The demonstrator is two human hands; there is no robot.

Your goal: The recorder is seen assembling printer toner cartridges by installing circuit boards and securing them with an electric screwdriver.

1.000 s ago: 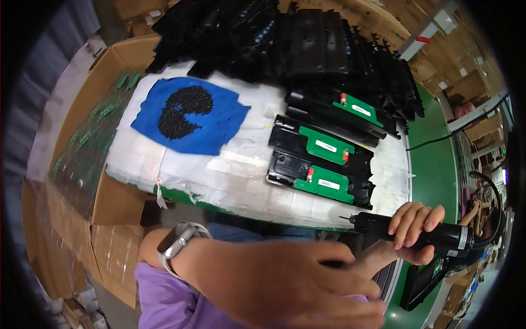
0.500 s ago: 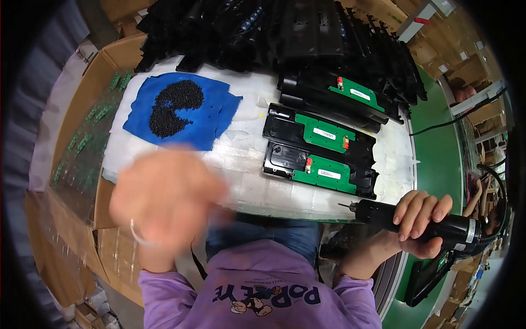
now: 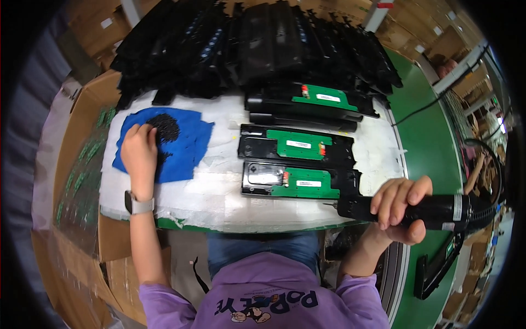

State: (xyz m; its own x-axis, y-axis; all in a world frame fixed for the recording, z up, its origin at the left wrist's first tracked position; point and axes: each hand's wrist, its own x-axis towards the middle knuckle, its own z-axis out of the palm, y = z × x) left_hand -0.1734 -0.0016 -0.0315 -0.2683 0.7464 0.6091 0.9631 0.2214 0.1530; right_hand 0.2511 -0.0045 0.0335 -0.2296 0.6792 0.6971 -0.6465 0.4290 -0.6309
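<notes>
My right hand [image 3: 401, 211] is wrapped round a black electric screwdriver [image 3: 438, 211], its thin bit pointing left just past the near circuit-board housing. My left hand [image 3: 140, 153] reaches over the blue cloth [image 3: 192, 137], fingers drawn together at the pile of small black screws [image 3: 167, 127]. What lies between the fingertips is hidden. Two black plastic housings lie flat side by side, the far one [image 3: 257, 147] and the near one [image 3: 257, 175]. Each carries a green circuit board [image 3: 312, 182] with a white label and a red part.
Another black housing with a green board [image 3: 329, 97] lies behind these two. A large heap of black plastic housings [image 3: 268, 44] fills the back. At the left stands a cardboard box [image 3: 90, 104] with green boards [image 3: 82, 159] under clear plastic. A cable [image 3: 496, 181] hangs at the right.
My left hand has moved up and away from me to the screw pile. The right hand, with the screwdriver, has shifted slightly left. The whole view has shifted too.
</notes>
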